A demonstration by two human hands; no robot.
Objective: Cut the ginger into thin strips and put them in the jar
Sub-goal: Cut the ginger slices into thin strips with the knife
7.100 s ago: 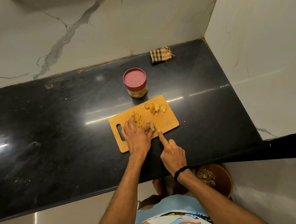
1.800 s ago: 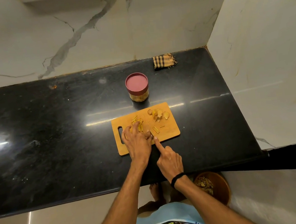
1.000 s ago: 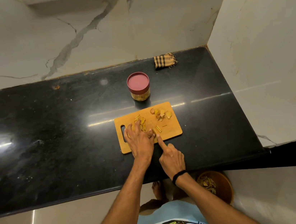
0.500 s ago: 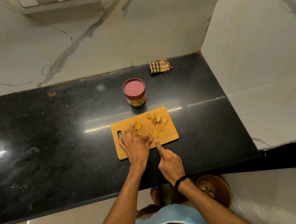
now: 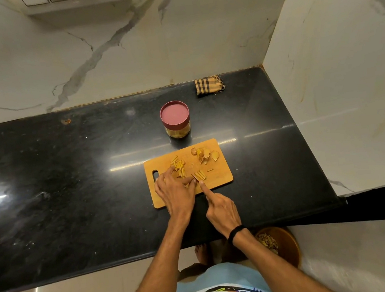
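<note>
A wooden cutting board (image 5: 220,177) lies on the black counter. On it are a pile of thin ginger strips (image 5: 179,168), a few fresh-cut strips (image 5: 200,175) and uncut ginger slices (image 5: 203,155) at the far right corner. My left hand (image 5: 175,193) presses a ginger piece down on the board, mostly hiding it. My right hand (image 5: 220,209) grips a small knife (image 5: 194,178), index finger along its back; only a bit of the blade shows beside my left fingertips. The jar (image 5: 175,121), maroon lid on, stands just behind the board.
A checked cloth (image 5: 209,85) lies at the back near the right wall. The marble wall closes the counter's right side. On the floor below the counter edge sits a brown bowl (image 5: 282,244) with scraps. My bare feet are under the edge.
More cut strips have appeared to the right of the blade over the past seconds. Both hands stay at the same spot on the board; the camera has tilted slightly upward.
</note>
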